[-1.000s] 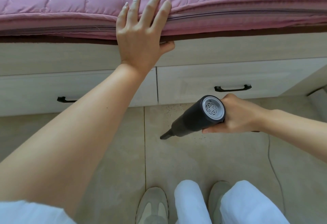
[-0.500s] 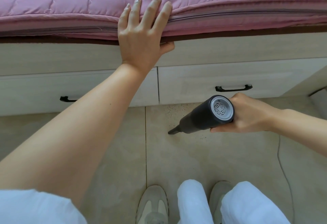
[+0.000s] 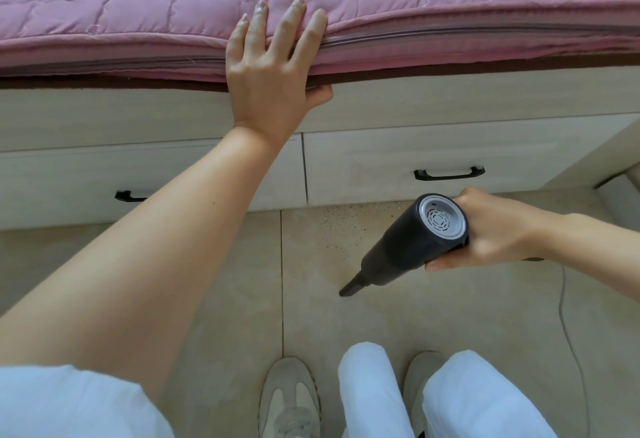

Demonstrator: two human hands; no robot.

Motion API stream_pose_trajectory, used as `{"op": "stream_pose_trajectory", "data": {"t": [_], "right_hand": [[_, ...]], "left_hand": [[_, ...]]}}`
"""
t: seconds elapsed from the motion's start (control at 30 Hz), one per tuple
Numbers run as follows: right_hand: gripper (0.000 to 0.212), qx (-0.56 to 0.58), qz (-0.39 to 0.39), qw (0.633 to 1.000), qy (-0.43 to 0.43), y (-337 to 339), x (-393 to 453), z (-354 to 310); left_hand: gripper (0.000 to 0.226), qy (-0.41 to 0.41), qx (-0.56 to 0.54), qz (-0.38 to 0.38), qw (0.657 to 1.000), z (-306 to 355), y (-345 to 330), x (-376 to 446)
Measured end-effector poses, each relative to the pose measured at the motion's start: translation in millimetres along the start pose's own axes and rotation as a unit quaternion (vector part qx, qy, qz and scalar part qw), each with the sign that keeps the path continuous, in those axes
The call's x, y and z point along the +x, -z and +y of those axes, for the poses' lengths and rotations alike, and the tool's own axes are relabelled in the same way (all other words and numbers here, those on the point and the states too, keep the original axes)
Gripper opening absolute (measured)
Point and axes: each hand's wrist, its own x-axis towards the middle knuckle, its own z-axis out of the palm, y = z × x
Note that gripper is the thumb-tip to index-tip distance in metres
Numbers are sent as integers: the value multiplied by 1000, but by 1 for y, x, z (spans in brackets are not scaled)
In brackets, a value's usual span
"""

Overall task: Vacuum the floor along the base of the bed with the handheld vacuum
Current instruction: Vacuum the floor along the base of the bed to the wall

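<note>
The handheld vacuum (image 3: 412, 245) points its nozzle down at the tiled floor (image 3: 398, 320), near specks by the bed's drawers (image 3: 398, 164). The right hand (image 3: 491, 230) grasps it; the left hand (image 3: 273, 67) rests flat-fingered on the pink mattress (image 3: 450, 1) edge.

Open floor (image 3: 398, 327) before drawers (image 3: 381, 167)

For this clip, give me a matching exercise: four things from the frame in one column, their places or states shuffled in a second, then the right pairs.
Things:
1. left hand
2. handheld vacuum
3. drawer handle
4. dark specks

Places or states:
A. scattered on the floor tile by the bed base
B. gripped by the right hand, nozzle pointing down-left
C. resting flat on the pink mattress edge
D. black, on the right drawer front

Pairs: 1-C, 2-B, 3-D, 4-A
</note>
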Motion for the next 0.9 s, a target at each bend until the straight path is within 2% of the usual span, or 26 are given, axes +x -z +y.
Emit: {"op": "stream_pose_trajectory", "data": {"t": [0.1, 0.37, 0.47, 0.6, 0.7, 0.9], "right_hand": [[22, -4, 6, 1000, 8, 1, -1, 1], [35, -19, 46, 999, 14, 2, 14, 4], [24, -38, 68, 997, 3, 0, 21, 5], [43, -93, 102, 990, 4, -5, 29, 12], [50, -98, 110, 989, 20, -9, 28, 15], [31, -53, 84, 994, 44, -6, 17, 12]], "left_hand": [[88, 0, 2, -7, 1000, 1, 1, 2], [83, 6, -1, -14, 1000, 8, 1, 11], [85, 0, -2, -12, 1000, 12, 0, 14], [87, -7, 2, -12, 1000, 18, -3, 10], [89, -1, 3, -14, 1000, 17, -5, 7], [92, 3, 4, -24, 1000, 18, -3, 6]]}}
